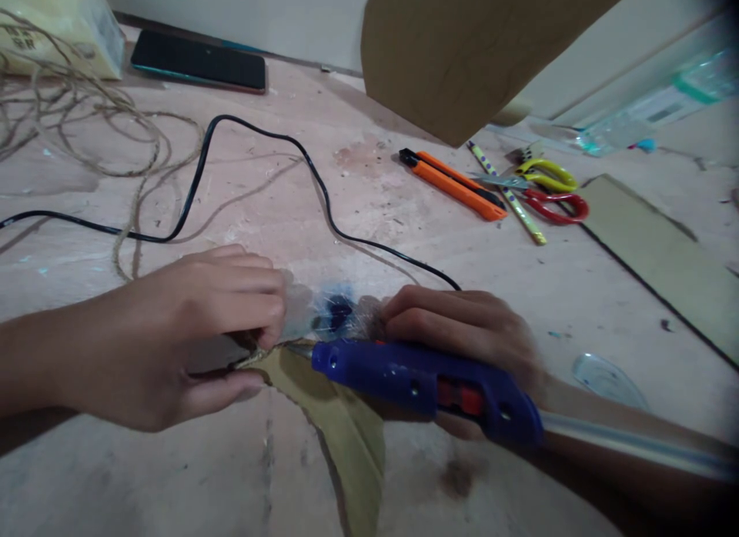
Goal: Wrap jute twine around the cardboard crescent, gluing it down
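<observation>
My left hand [190, 337] pinches a curved strip of brown cardboard [346, 429] between thumb and fingers. What looks like a bit of twine lies along the cardboard's edge by the fingertips. In my right hand [467, 321] is a blue hot glue gun [375, 379], pointing left, its metal nozzle at the cardboard edge close to my left fingertips. A long clear glue stick [629, 445] sticks out of its back end. Behind the nozzle, between both hands, lies a crinkled clear plastic thing [340, 310] with a dark blue patch, blurred.
A black cord [312, 164] crosses the table behind my hands. Loose twine [144, 168] and a phone [199, 60] lie at left. Toward the right are an orange box cutter [453, 185], a pencil [528, 221], scissors [554, 198], cardboard [663, 252] and a plastic bottle [652, 110].
</observation>
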A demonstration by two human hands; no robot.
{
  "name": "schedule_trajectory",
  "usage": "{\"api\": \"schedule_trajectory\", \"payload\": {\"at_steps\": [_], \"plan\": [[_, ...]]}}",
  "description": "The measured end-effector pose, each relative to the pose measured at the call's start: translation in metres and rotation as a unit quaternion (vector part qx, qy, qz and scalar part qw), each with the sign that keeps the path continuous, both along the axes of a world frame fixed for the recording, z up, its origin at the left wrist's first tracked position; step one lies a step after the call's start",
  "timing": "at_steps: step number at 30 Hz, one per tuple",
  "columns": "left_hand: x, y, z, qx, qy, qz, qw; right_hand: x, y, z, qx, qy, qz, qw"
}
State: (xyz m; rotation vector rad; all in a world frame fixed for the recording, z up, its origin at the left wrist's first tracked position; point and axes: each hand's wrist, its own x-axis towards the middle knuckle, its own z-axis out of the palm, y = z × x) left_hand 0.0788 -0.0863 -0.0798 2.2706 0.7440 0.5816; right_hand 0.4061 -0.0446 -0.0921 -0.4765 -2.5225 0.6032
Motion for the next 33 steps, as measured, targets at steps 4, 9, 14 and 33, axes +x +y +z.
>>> {"api": "schedule_trajectory", "payload": {"at_steps": [4, 9, 14, 33], "plan": [[0.000, -0.001, 0.000, -0.003, 0.000, -0.003, 1.000, 0.000, -0.001, 0.001, 0.010, -0.004, 0.003, 1.000], [0.000, -0.001, 0.001, -0.002, 0.003, 0.001, 1.000, 0.002, -0.001, 0.003, 0.016, -0.013, -0.007, 1.000], [0.000, -0.001, 0.000, -0.003, 0.003, 0.000, 1.000, 0.005, -0.002, -0.001, 0.013, -0.011, -0.008, 1.000], [0.004, 0.000, 0.005, -0.007, 0.019, 0.002, 1.000, 0.007, -0.001, 0.011, -0.015, -0.041, 0.002, 0.999]]}}
